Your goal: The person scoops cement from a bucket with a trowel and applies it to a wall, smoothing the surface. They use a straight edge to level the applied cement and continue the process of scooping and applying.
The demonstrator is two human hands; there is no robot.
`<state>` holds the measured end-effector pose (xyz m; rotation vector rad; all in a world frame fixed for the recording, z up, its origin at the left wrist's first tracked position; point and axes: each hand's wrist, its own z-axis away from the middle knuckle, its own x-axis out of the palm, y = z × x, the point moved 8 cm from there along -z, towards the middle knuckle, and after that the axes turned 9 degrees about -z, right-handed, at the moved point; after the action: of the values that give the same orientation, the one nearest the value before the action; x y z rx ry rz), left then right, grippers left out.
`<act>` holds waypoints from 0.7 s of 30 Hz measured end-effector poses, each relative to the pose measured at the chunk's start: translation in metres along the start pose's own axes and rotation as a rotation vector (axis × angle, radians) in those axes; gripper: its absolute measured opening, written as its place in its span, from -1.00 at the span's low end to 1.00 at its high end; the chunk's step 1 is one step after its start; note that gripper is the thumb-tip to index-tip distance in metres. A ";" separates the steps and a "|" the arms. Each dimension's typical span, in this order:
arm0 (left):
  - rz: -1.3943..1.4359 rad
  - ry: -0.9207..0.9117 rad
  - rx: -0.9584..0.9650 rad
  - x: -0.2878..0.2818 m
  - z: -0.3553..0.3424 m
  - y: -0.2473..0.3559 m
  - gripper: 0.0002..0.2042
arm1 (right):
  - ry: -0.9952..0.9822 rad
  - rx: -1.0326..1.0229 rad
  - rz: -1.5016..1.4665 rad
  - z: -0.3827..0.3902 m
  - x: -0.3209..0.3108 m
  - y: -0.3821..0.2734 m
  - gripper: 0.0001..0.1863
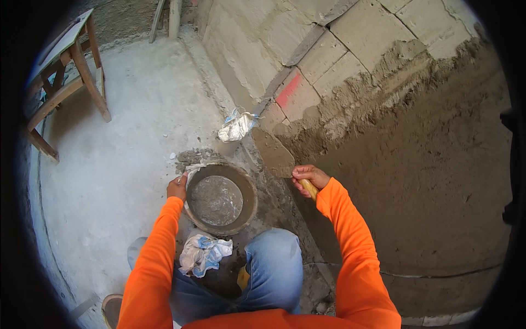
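Observation:
My right hand [312, 178] grips the yellow wooden handle of a trowel, whose mortar-coated blade [275, 156] points up and left beside the wall's lower edge. My left hand [177, 188] is closed on the left rim of a round grey basin [247, 189]. A thin layer of whitish-grey residue covers the basin's bottom. To the right spreads a wet, brown mortar coat [405, 181] with a rough upper edge against bare pale blocks [356, 33].
A crumpled white-and-blue sack [236, 126] lies beyond the basin, and a white-and-blue cloth-like bundle [204, 254] lies near my knees. At the far left stands a wooden table or stool [82, 68] on the pale concrete floor [131, 126]. A round container [112, 308] sits at the lower left.

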<state>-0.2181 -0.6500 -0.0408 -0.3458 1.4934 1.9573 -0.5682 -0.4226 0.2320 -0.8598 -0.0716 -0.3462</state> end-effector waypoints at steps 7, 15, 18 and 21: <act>-0.054 0.037 -0.042 -0.012 0.013 0.015 -0.31 | 0.892 -0.386 1.245 0.047 -0.046 -0.057 -0.61; -0.078 -0.089 0.193 0.022 0.095 0.110 -0.47 | 0.245 -0.033 1.705 -0.063 0.053 0.156 -0.64; -0.060 -0.089 0.239 0.026 0.112 0.126 -0.47 | 0.279 -0.144 1.455 -0.046 0.065 0.174 -0.55; -0.034 -0.052 0.249 0.024 0.104 0.131 -0.47 | 0.425 -0.049 1.192 -0.003 0.059 0.176 -0.51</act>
<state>-0.3009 -0.5641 0.0792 -0.2088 1.6633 1.7160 -0.4554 -0.3349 0.1130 -0.7283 0.8215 0.5987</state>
